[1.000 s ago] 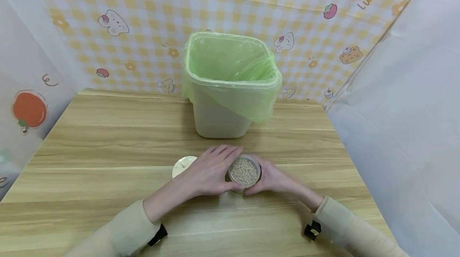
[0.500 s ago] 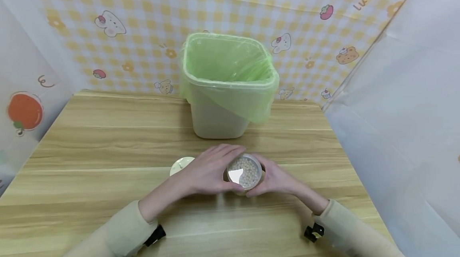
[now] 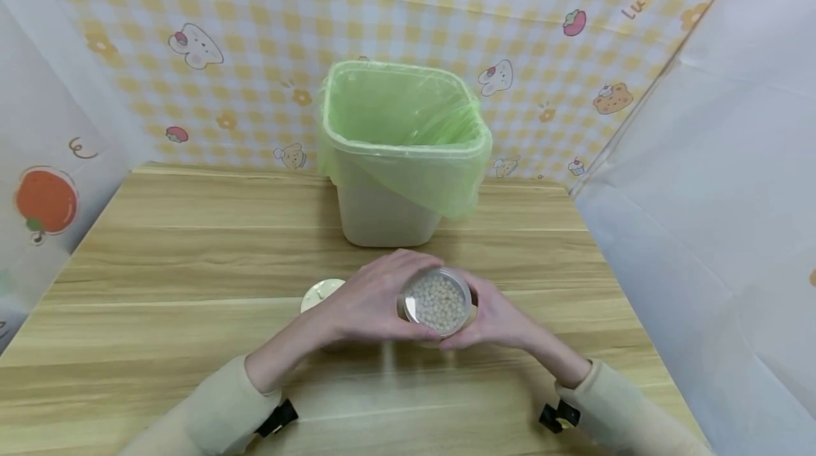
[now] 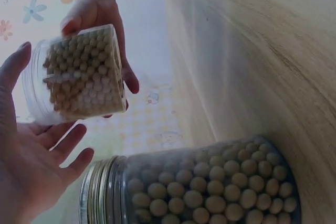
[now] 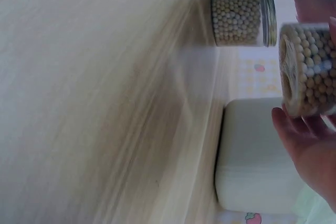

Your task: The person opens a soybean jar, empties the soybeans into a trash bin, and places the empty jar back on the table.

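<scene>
Holding the jar (image 3: 440,302) between them, the left hand (image 3: 376,300) and the right hand (image 3: 494,314) curve round it from opposite sides, each with its thumb on the near side and its fingers towards the far side. The jar is clear, filled with small round beige pellets, and held off the worktop (image 3: 191,229), close to upright; its base shows from below in the right wrist view. Just left of it, a second jar (image 3: 321,292) stands upright on the worktop, partly hidden by the left hand in the head view; the wrist views show similar pellets inside and a gold-coloured lid (image 5: 269,19). Pale sleeves (image 3: 229,399) reach down both forearms, with a black device (image 3: 278,417) near each cuff. Beyond the hands, well apart from them, a pale bin (image 3: 389,215) stands on the worktop, its thin green liner (image 3: 468,180) folded over the rim and hanging lower on the right. Behind that rises a yellow-checked cloth (image 3: 542,17) printed with strawberries, flowers and animals.
</scene>
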`<state>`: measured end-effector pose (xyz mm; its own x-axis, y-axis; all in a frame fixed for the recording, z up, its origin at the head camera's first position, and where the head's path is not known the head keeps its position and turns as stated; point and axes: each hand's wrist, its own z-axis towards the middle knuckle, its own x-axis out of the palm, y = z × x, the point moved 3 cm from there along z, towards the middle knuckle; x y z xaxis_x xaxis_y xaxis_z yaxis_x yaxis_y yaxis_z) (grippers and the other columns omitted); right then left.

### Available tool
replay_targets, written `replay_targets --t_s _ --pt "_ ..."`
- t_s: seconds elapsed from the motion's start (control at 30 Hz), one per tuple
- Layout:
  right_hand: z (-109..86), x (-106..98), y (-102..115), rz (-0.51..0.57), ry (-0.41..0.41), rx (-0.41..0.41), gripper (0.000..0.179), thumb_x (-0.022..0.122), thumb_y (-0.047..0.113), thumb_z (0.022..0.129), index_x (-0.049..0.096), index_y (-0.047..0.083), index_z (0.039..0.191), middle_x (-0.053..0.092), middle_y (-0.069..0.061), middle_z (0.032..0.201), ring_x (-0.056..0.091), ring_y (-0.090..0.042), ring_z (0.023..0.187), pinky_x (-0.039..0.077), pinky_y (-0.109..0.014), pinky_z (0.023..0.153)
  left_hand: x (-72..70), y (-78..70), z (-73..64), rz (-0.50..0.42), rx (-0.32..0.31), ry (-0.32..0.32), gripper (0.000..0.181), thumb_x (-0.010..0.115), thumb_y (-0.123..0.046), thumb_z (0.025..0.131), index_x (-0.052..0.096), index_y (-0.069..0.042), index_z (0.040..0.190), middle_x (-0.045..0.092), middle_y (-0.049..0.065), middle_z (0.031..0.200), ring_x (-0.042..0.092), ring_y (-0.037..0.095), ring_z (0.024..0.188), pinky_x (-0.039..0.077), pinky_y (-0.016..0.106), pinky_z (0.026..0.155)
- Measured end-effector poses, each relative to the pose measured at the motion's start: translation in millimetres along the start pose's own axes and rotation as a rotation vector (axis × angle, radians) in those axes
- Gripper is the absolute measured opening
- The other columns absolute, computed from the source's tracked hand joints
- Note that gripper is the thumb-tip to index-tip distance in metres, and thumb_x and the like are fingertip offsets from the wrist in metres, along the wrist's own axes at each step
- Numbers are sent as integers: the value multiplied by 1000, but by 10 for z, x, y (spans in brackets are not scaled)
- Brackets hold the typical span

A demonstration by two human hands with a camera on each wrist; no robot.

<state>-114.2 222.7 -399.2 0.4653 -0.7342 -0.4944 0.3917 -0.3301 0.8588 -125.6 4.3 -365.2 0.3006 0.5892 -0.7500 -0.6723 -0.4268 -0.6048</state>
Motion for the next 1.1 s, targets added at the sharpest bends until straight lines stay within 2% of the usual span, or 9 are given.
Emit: replay_targets --t_s 0.23,0.47,0.6,0.67,0.73,0.87,0.93,1.0,1.1 --pt "13 45 83 -94 -198 28 93 97 19 63 52 14 144 66 -5 134 62 -15 119 54 -33 100 1 -47 23 94 29 -191 88 86 -60 71 56 -13 139 64 -1 135 58 16 128 53 43 105" --pt "-11 149 183 -309 -445 8 90 95 20 59 52 6 136 65 -7 125 63 -18 111 57 -35 92 88 -131 24 122 -32 -356 88 86 -62 70 57 -9 135 64 2 131 59 18 123 53 39 104" --pt "-19 173 198 -367 -516 -19 89 94 19 58 52 3 135 64 -7 123 64 -17 106 58 -32 85 132 -182 14 117 -92 -410 93 86 -64 69 55 -8 137 63 4 132 59 19 124 53 40 105" --pt "-16 159 195 -329 -513 -12 89 95 18 60 51 2 136 64 -9 124 64 -16 107 58 -30 85 127 -190 13 104 -123 -383 101 86 -65 68 51 -7 142 60 6 138 58 21 128 51 42 109" --pt "-13 123 191 -245 -483 14 89 96 15 62 51 3 138 64 -10 127 64 -15 109 58 -28 87 89 -178 12 61 -170 -322 107 86 -66 68 46 -8 148 55 6 146 54 23 135 48 45 113" --pt "-13 12 180 -8 -364 44 91 93 7 67 48 6 145 61 -14 137 61 -12 119 54 -26 97 -63 -89 19 -142 -207 -149 104 87 -55 75 37 -17 158 44 0 159 45 24 146 41 51 119" --pt "-10 -41 177 114 -276 30 92 90 2 69 45 6 149 58 -14 141 60 -11 123 53 -26 101 -141 -31 30 -256 -163 -66 98 88 -43 79 36 -20 159 43 -3 159 45 22 146 41 50 119" --pt "-1 -86 175 207 -179 -2 94 89 -1 70 43 3 151 56 -12 143 58 -13 126 51 -27 104 -206 15 47 -356 -83 17 94 88 -31 81 37 -19 159 46 -2 157 48 21 143 42 49 118" --pt "15 -123 154 289 -42 -27 93 89 3 70 43 -1 150 60 -1 140 59 -11 125 50 -26 105 -283 51 74 -426 41 123 90 87 -23 83 38 -17 159 47 0 157 48 19 142 43 48 117"
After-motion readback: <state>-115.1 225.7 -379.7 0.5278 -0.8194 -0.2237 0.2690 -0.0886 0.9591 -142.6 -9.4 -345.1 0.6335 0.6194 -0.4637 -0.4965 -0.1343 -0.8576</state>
